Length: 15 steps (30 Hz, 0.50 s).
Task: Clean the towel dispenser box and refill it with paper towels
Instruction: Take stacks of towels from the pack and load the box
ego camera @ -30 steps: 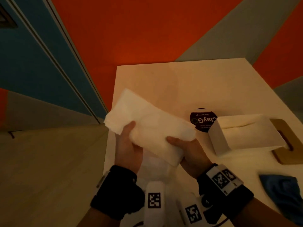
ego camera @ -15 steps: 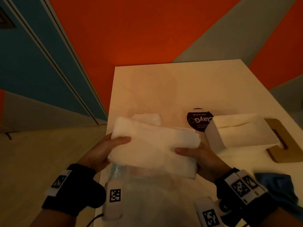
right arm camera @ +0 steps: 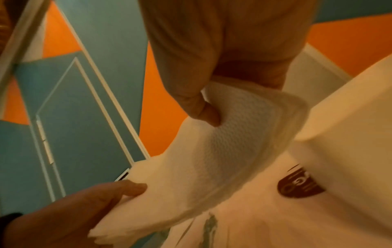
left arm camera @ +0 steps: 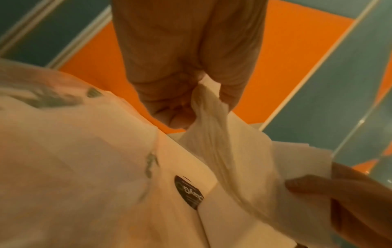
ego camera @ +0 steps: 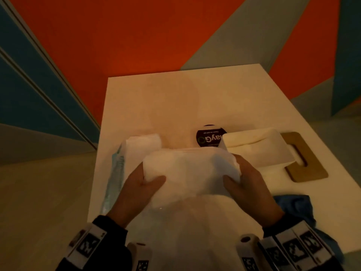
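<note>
A thick white stack of paper towels [ego camera: 187, 171] hangs level above the table, one hand at each end. My left hand [ego camera: 140, 186] grips its left end, thumb on top; in the left wrist view the left hand [left arm camera: 191, 104] pinches the stack [left arm camera: 244, 167]. My right hand [ego camera: 246, 182] grips the right end, and the right wrist view shows its thumb dug into the embossed stack [right arm camera: 229, 146]. The open white dispenser box [ego camera: 256, 147] lies just right of the stack, its opening turned toward it. Its inside is partly hidden.
Under my hands lies the clear plastic towel package [ego camera: 125, 165] with more towels in it. A dark round sticker [ego camera: 209, 138] sits behind the stack, a tan lid with a slot [ego camera: 304, 159] right of the box, a blue cloth [ego camera: 293, 208] near right. The white table [ego camera: 175, 102] ends at left.
The stack came down from a raised tilt to level. Both hands carried it right, closer to the open box.
</note>
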Available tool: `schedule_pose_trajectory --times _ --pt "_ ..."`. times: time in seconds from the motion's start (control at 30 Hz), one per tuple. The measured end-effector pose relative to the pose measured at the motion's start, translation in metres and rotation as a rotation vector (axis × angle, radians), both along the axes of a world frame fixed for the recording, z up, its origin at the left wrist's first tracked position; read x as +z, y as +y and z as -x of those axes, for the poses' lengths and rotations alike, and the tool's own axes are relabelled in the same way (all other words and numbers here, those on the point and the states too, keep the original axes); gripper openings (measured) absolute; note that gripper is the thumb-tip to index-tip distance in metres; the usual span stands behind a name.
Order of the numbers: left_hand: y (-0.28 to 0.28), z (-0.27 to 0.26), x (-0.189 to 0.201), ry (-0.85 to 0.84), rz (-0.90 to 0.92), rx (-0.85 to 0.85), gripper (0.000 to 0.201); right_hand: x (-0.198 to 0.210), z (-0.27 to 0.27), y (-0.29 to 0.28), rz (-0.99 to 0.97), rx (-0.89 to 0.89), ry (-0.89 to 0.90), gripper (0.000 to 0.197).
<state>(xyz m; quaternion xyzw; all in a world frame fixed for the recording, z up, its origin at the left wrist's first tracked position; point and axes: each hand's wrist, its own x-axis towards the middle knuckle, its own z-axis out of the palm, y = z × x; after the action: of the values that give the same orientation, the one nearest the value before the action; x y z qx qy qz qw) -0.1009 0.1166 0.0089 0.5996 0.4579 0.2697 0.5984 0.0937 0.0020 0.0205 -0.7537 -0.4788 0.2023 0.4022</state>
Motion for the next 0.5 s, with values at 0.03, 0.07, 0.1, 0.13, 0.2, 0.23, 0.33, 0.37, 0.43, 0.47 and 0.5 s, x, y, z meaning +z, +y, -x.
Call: schedule_pose_trajectory --times 0.03,0.07,0.1,0.13,0.2,0.23,0.33,0.37,0.43,0.47,0.5 --pt "-0.005 -0.013 0.001 0.006 -0.062 -0.019 0.039 0.001 -0.013 -0.005 0.0 -0.041 -0.042 0.043" --pt "-0.008 -0.027 0.002 0.012 -0.114 -0.046 0.039 0.002 -0.027 -0.01 -0.006 -0.069 -0.072 0.044" --pt "-0.012 -0.041 0.004 0.024 -0.154 -0.069 0.039 0.005 -0.04 -0.015 -0.037 -0.091 -0.085 0.043" --pt "-0.015 -0.056 0.008 0.041 -0.188 -0.086 0.038 0.008 -0.055 -0.02 -0.082 -0.102 -0.097 0.041" --pt "-0.018 -0.088 0.015 0.062 -0.244 -0.107 0.038 0.015 -0.082 -0.027 -0.154 -0.102 -0.152 0.043" --pt "-0.02 -0.104 0.02 0.058 -0.266 -0.121 0.043 0.017 -0.096 -0.03 -0.169 -0.107 -0.176 0.045" --pt "-0.02 -0.147 0.027 0.023 -0.413 -0.188 0.068 0.019 -0.136 -0.033 -0.174 -0.177 -0.202 0.046" --pt "-0.02 -0.161 0.03 0.025 -0.461 -0.209 0.074 0.018 -0.149 -0.032 -0.164 -0.204 -0.179 0.049" --pt "-0.02 -0.186 0.031 0.089 -0.55 -0.247 0.075 0.016 -0.173 -0.03 -0.133 -0.202 -0.145 0.048" --pt "-0.018 -0.194 0.029 0.153 -0.591 -0.267 0.073 0.011 -0.181 -0.027 -0.095 -0.178 -0.166 0.047" --pt "-0.019 -0.203 0.028 0.241 -0.604 -0.293 0.07 0.008 -0.19 -0.025 -0.038 -0.141 -0.207 0.048"
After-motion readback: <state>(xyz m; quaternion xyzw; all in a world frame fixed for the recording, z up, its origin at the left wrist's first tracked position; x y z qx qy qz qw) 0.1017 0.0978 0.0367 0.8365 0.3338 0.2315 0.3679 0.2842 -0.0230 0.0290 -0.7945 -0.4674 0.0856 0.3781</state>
